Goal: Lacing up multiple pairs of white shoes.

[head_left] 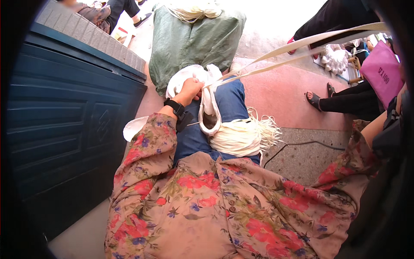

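Over my lap, my left hand (189,91) is closed on a white shoe (210,124), its opening towards me. A long flat cream shoelace (293,48) runs from the shoe up to the far right in two stretched strands. My right forearm (374,129) reaches out to the right edge; the hand itself lies outside the picture. Across my right thigh lies a thick bundle of cream laces (235,137). Beyond my left hand is another white piece (183,77), partly covered, whose kind I cannot make out.
A green sack (185,43) with more cream laces (195,9) on top stands ahead. Dark blue panelled doors (77,108) flank my left. At right, a seated person's legs (349,100) and a pink bag (379,69) show. A black cable (302,143) crosses the floor.
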A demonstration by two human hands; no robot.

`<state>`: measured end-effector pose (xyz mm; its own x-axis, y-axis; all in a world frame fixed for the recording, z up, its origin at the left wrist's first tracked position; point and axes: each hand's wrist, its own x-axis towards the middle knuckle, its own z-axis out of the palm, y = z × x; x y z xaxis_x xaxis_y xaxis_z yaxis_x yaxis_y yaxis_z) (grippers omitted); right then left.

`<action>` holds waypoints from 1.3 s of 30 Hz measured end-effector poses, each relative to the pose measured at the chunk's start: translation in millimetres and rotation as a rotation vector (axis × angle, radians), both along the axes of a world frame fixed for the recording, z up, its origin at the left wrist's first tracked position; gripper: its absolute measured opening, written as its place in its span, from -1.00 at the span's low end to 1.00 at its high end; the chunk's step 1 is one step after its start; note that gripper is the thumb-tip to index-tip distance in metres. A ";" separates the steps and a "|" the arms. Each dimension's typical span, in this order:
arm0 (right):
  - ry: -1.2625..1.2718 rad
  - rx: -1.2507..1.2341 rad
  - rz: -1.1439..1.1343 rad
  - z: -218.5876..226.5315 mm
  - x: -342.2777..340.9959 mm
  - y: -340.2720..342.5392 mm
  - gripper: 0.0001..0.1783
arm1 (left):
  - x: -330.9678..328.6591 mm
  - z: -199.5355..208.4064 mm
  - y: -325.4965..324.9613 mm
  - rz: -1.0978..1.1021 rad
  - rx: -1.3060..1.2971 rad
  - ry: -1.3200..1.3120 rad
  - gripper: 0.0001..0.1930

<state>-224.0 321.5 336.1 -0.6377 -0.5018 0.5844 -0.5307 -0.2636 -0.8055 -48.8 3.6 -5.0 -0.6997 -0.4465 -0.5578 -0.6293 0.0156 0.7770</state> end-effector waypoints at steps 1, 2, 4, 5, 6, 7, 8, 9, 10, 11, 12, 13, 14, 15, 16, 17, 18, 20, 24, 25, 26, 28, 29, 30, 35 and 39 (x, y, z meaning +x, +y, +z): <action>0.004 0.004 -0.002 0.3 0.6 1.6 -0.78 | 0.4 1.6 0.3 0.028 -0.040 -0.002 -0.75; 0.005 0.009 0.001 -0.1 1.2 3.0 -0.78 | 0.8 3.0 3.0 -0.040 -0.413 0.033 -0.75; 0.011 0.015 0.001 0.7 3.4 3.4 -0.78 | -2.1 9.6 7.8 -0.206 -0.863 0.365 -0.74; 0.013 0.020 0.005 1.5 5.7 2.4 -0.77 | -4.5 14.1 11.3 -0.312 -1.055 0.475 -0.73; 0.017 0.024 0.007 2.8 8.1 0.3 -0.77 | -5.9 19.7 13.9 -0.519 -1.049 0.366 -0.75; 0.016 0.029 0.010 3.6 11.2 -2.6 -0.77 | -9.8 25.6 16.1 -0.699 -1.101 0.253 -0.78; 0.019 0.033 0.010 5.4 14.0 -5.6 -0.77 | -14.7 31.6 17.8 -0.878 -1.146 0.137 -0.81; 0.022 0.039 0.010 7.3 16.9 -8.3 -0.76 | -19.2 36.6 19.8 -1.046 -1.205 0.036 -0.83; 0.026 0.045 0.012 9.0 19.6 -10.1 -0.76 | -21.7 40.6 22.8 -1.099 -1.260 0.060 -0.85; 0.022 0.055 0.017 10.0 21.5 -11.4 -0.76 | -23.1 43.1 25.5 -1.155 -1.285 0.033 -0.85; 0.021 0.071 0.019 10.4 22.0 -12.3 -0.75 | -24.1 44.6 28.2 -1.205 -1.317 0.020 -0.85; 0.015 0.087 0.025 8.8 22.0 -12.9 -0.75 | -25.5 44.3 30.3 -1.239 -1.371 0.022 -0.86; 0.003 0.110 0.031 4.5 21.8 -13.3 -0.75 | -25.2 43.2 31.4 -1.294 -1.428 0.101 -0.87; -0.022 0.148 0.049 -3.2 22.6 -14.7 -0.74 | -25.5 40.6 33.4 -1.297 -1.420 0.081 -0.87; -0.057 0.203 0.068 -14.0 23.6 -17.4 -0.74 | -24.3 37.5 34.1 -1.289 -1.432 0.050 -0.88; -0.067 0.314 0.057 -32.5 26.0 -23.4 -0.74 | -23.9 34.1 34.6 -1.303 -1.422 0.008 -0.88; -0.195 0.374 0.157 -54.8 30.3 -30.3 -0.73 | -25.0 31.3 31.6 -1.335 -1.399 0.058 -0.89; -0.323 0.492 0.358 -111.5 45.5 -51.2 -0.74 | -26.9 24.8 29.0 -1.212 -1.402 0.275 -0.90; 0.260 0.998 0.301 -229.2 116.5 -85.0 -0.90 | -20.4 14.5 30.5 -0.498 -1.066 0.376 -0.89; 0.476 1.023 0.303 -250.0 130.6 -86.9 -0.89 | -17.3 12.6 31.3 -0.275 -0.916 0.365 -0.88; 0.499 0.988 0.243 -267.7 140.9 -91.5 -0.89 | -14.7 11.6 30.3 -0.231 -0.815 0.322 -0.84; 0.461 0.947 0.168 -293.8 153.7 -101.2 -0.89 | -12.9 11.4 24.8 -0.308 -0.732 0.363 -0.83; 0.405 0.918 0.152 -302.9 154.7 -108.4 -0.89 | -13.6 12.6 20.7 -0.349 -0.677 0.360 -0.82; 0.343 0.883 0.129 -309.6 154.5 -115.1 -0.89 | -16.4 15.7 13.9 -0.467 -0.683 0.334 -0.80; 0.314 0.940 0.111 -326.0 146.0 -137.0 -0.89 | -28.7 31.0 15.1 -0.838 -0.954 0.272 -0.85; 0.353 0.991 0.115 -324.7 154.9 -127.9 -0.89 | -24.8 43.7 40.6 -1.175 -1.249 0.229 -0.85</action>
<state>-69.2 193.5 11.4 -0.4302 -0.9024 0.0235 -0.7905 0.3640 -0.4926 -73.6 44.1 38.6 -0.9512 0.2688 -0.1512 0.2714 0.9625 0.0036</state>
